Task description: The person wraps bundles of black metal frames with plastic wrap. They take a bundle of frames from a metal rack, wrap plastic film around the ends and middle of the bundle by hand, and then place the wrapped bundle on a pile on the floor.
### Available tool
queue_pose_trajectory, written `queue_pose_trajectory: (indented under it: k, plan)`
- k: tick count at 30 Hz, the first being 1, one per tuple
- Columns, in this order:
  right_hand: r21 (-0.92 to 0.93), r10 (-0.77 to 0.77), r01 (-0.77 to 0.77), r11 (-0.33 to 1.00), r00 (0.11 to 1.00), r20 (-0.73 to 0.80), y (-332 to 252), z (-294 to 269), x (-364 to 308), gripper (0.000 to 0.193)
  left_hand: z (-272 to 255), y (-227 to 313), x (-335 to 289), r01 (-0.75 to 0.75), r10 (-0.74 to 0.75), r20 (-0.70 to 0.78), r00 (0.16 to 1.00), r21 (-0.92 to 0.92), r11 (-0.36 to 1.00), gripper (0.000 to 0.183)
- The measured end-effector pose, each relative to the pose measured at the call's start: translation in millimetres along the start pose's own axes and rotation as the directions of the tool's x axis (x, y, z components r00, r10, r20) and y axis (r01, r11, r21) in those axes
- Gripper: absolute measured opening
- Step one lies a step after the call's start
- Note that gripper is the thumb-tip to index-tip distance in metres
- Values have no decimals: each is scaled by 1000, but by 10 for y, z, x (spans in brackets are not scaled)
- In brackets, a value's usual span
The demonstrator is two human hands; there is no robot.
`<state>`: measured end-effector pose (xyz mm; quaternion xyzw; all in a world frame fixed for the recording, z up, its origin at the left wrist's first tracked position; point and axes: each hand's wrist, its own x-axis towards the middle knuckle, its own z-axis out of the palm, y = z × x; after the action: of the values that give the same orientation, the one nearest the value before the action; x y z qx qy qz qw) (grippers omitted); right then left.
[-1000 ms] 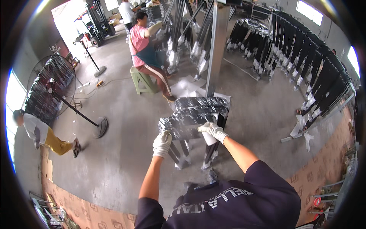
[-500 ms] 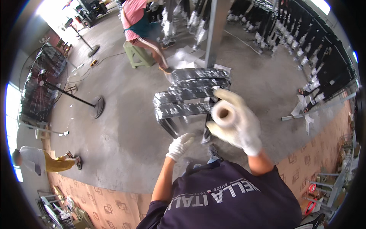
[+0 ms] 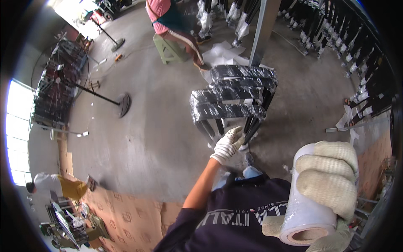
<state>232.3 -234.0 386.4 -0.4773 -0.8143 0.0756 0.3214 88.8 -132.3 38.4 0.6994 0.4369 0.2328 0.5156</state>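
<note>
Here, we saw a thick roll of pale film (image 3: 308, 206) in the right hand (image 3: 327, 176), close to the camera at the lower right, the gloved fingers wrapped firmly over its side. The roll tilted, its cardboard core (image 3: 310, 236) facing us from the lower end. Well apart from it, a group of black frames (image 3: 228, 111), bound in shiny clear wrap, stood on the grey floor (image 3: 147, 138), just beyond the left hand (image 3: 228, 146). That hand's gloved fingers were loosely extended toward the frames' legs; we could not tell whether they touched.

Across the chest of the dark shirt (image 3: 239, 206) we noted large pale lettering, with a smaller line of print alongside, partly hidden by the roll.

The left forearm (image 3: 201, 185) reached up from the lower edge and slanted to the right, bare between sleeve and glove. The right hand filled the near corner, and its forearm was largely hidden from us.

Behind the frames, we saw a metal post (image 3: 262, 35) and scattered white sheets (image 3: 222, 52). Nearby, a co-worker (image 3: 161, 12) in a pink top sat on a green stool (image 3: 166, 48).
</note>
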Motion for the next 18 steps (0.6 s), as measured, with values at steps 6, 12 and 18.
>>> queue_pose_trajectory:
  k: [6, 12, 18]
  plan:
    - [37, -179, 202, 979, 928, -327, 576, 692, -22, 46, -54, -46, 643, -204, 322, -276, 906, 382, 901, 65]
    - [656, 579, -272, 704, 755, -308, 1959, 2282, 142, 54, 278, -322, 950, 142, 80, -277, 958, 694, 706, 81]
    - [753, 759, -449, 481, 643, -101, 2630, 3048, -234, 46, 507, -829, 1068, 145, 289, -342, 894, 831, 537, 72]
